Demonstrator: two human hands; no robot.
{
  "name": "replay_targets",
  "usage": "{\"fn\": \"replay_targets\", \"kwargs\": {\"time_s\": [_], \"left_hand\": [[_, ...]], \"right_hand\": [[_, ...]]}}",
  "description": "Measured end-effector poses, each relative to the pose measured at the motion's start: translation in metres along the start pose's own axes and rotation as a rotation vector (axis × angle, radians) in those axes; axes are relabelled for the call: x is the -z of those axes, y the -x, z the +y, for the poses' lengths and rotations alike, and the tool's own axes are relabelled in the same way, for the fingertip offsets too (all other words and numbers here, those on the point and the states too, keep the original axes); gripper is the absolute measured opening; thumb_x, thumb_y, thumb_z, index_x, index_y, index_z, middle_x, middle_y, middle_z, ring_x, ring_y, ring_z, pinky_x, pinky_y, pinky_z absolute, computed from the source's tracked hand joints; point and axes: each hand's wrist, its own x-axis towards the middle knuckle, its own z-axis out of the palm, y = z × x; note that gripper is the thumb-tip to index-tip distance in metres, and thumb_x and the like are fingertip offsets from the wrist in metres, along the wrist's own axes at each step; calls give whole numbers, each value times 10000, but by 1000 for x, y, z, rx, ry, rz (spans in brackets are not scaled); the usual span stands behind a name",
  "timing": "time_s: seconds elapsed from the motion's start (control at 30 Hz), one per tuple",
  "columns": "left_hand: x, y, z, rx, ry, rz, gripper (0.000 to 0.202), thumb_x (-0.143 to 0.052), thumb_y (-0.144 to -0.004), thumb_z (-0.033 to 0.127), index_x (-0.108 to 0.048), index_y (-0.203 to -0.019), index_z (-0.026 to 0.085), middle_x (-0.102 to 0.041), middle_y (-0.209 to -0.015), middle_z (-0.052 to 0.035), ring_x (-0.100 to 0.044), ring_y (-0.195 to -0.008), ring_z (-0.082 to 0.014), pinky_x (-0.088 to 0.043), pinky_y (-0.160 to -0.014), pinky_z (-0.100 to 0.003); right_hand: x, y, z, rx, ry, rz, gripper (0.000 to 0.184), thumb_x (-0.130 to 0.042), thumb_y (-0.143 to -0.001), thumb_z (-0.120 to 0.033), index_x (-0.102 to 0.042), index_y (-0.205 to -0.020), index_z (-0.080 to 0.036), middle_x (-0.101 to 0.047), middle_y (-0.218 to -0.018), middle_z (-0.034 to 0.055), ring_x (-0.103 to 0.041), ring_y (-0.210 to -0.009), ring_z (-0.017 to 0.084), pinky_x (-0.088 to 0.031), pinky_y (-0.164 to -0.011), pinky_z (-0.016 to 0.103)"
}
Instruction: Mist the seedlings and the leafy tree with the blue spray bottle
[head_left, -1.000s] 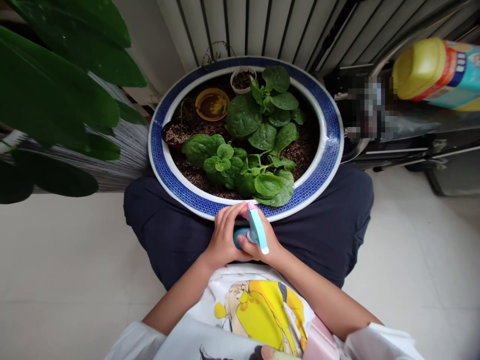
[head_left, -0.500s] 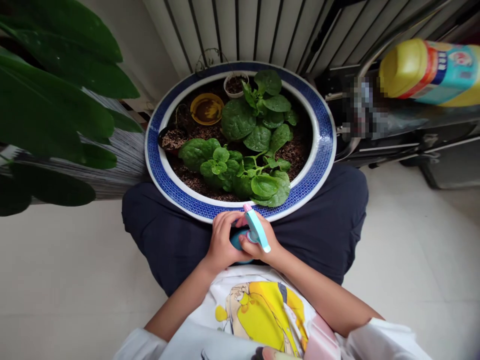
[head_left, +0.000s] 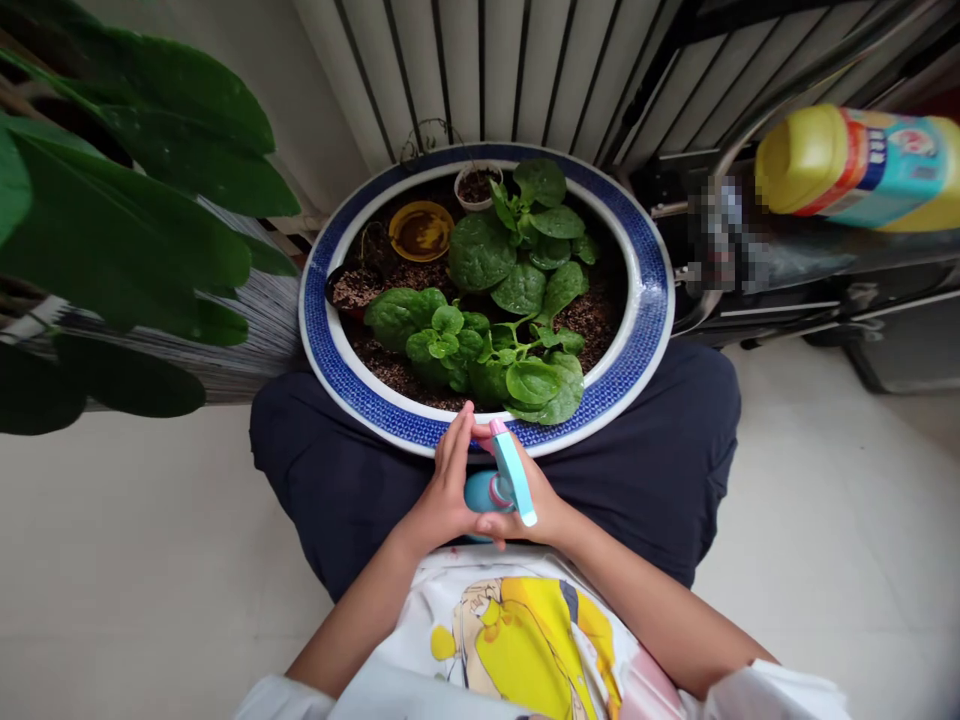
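A light-blue spray bottle (head_left: 480,492) with a pink nozzle and a pale blue trigger head stands upright between my hands, low in front of my lap. My left hand (head_left: 444,500) is on its left side, fingers stretched out straight and pointing forward. On the other side my right hand (head_left: 541,505) has its fingers reaching toward the left fingertips, its thumb extended to the left hand. Together the hands form a loose ring around the bottle; the trigger head hides part of the right fingers. Just ahead are the leafy green plants (head_left: 517,290) in soil.
The large round pot has a blue-and-white rim (head_left: 375,405). In it sit a yellow dish (head_left: 421,232) and a small white cup (head_left: 478,187) of soil. A radiator (head_left: 495,80) stands behind, big leaves (head_left: 150,230) at left, a yellow bottle (head_left: 806,160) on a metal-framed cart at right.
My left fingers have straightened and my right thumb has moved off the bottle's neck toward my left hand. The view has shifted slightly.
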Motion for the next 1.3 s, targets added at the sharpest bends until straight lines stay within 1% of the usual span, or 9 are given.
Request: {"fn": "replay_targets", "kwargs": {"time_s": [0.13,0.23,0.3,0.43,0.57,0.73,0.83,1.03,1.3], "left_hand": [[9,0,-4,82,106,-101,1455,-902,-509,526,120,-1536,401,71,-1657,-105,37,-1517,-403,-200,-1196,-614],[15,0,-8,59,111,-178,1430,-888,-524,538,113,-1537,407,20,-1660,-107,10,-1518,-405,-185,-1198,-618],[17,1,-9,26,109,-207,1425,-881,-513,559,84,-1547,390,6,-1659,-116,-7,-1516,-412,-169,-1203,-614],[18,2,-9,-48,165,-127,1401,-867,-477,612,-16,-1562,365,-39,-1650,-130,-43,-1512,-416,-167,-1207,-600],[15,1,-9,-56,190,-58,1345,-867,-470,620,-129,-1557,334,-194,-1591,-158,-194,-1478,-419,-240,-1182,-600],[15,-2,-7,41,230,55,1238,-886,-345,638,-443,-1430,240,-461,-1423,-165,-457,-1326,-411,-385,-1116,-564],[17,-2,-6,90,218,86,1154,-878,-334,643,-546,-1355,222,-559,-1358,-159,-543,-1252,-393,-446,-1080,-530],[18,-1,-5,71,206,55,1061,-882,-385,615,-590,-1335,244,-651,-1287,-130,-642,-1143,-355,-524,-1008,-497],[14,-1,-1,32,212,28,878,-799,-575,619,-583,-1355,277,-660,-1296,-106,-650,-1148,-313,-526,-1013,-447]], "right_hand": [[0,-1,3,-29,1,-30,922,-771,-726,-553,-330,-1486,-274,-392,-1470,141,-412,-1377,338,-374,-1130,509],[-3,-2,5,-39,36,5,878,-782,-730,-492,-357,-1467,-276,-407,-1435,135,-482,-1304,323,-444,-1075,480],[-5,-2,5,-46,84,34,841,-773,-737,-447,-367,-1451,-266,-421,-1416,136,-499,-1280,321,-444,-1071,487],[-9,-1,5,-27,188,22,861,-766,-732,-463,-342,-1454,-259,-436,-1431,137,-438,-1343,336,-384,-1112,513],[-8,-1,8,-5,217,-6,896,-769,-708,-540,-341,-1437,-244,-471,-1411,144,-458,-1329,334,-385,-1106,501],[-9,-2,6,-6,231,68,700,-764,-722,-394,-440,-1323,-238,-562,-1266,114,-575,-1156,296,-473,-1001,465],[-10,-3,4,-1,279,102,616,-747,-715,-346,-475,-1256,-230,-588,-1174,102,-591,-1067,289,-500,-937,464],[-16,1,4,-39,284,187,509,-724,-723,-328,-502,-1172,-236,-593,-1048,71,-617,-912,248,-556,-798,418],[-20,9,7,-35,339,316,408,-725,-724,-306,-527,-1074,-236,-588,-930,40,-620,-787,216,-569,-695,386]]}}
